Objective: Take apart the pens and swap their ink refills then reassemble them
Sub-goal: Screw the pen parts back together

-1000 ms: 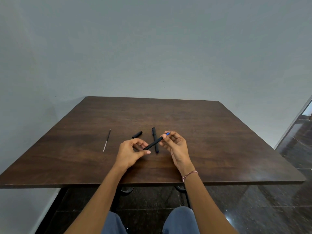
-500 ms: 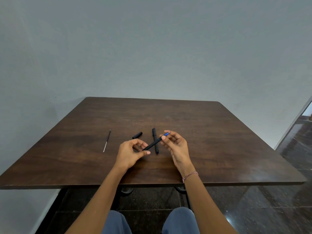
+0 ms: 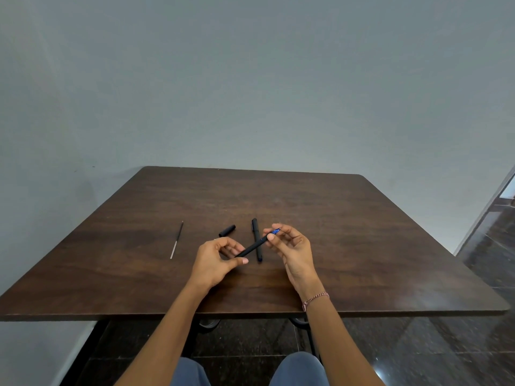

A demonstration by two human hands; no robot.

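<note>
I hold a black pen barrel (image 3: 252, 247) slanted above the table, between both hands. My left hand (image 3: 216, 263) pinches its lower end. My right hand (image 3: 291, 246) grips its upper end, where a blue tip piece (image 3: 276, 231) shows between the fingertips. A second black pen (image 3: 256, 239) lies on the table behind the held one, pointing away from me. A short black cap (image 3: 227, 230) lies to its left. A thin ink refill (image 3: 176, 240) lies further left, apart from the rest.
The dark wooden table (image 3: 362, 260) stands against a plain grey wall. My knees show below its front edge, over a dark glossy floor (image 3: 418, 344). A doorway edge (image 3: 501, 196) is at the far right.
The hands and the held pen have barely moved; the right fingers have shifted slightly around the blue tip. The pieces on the table lie as before.
</note>
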